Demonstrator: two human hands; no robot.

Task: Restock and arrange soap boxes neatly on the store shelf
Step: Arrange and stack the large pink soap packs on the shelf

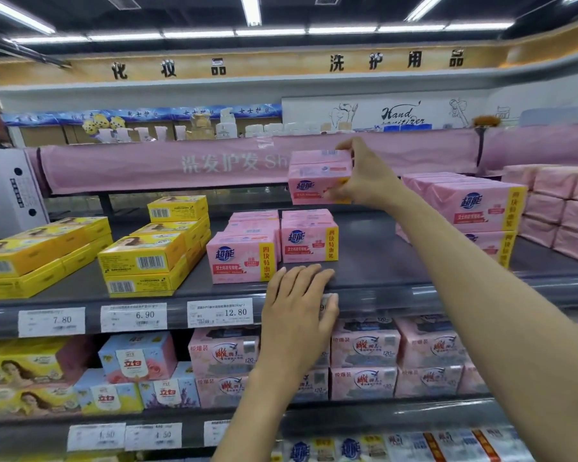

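Observation:
My right hand (364,176) grips a pink soap box (317,176) in the air above the grey shelf (381,261), thumb on its top edge and fingers under its front. Below it, two rows of the same pink boxes stand side by side, one fronted by a box (242,258) and the other by a box (309,241). My left hand (297,311) rests flat on the shelf's front edge, fingers straight, just in front of those rows. A larger stack of pink soap boxes (474,208) sits to the right, behind my right forearm.
Yellow soap boxes (144,258) and more yellow ones (37,255) fill the shelf's left part. Price tags (219,313) line the front rail. Wrapped pink packs (554,208) stand at far right. The lower shelf holds pink packs (364,358) and blue boxes (137,358). A pink banner (167,165) hangs above.

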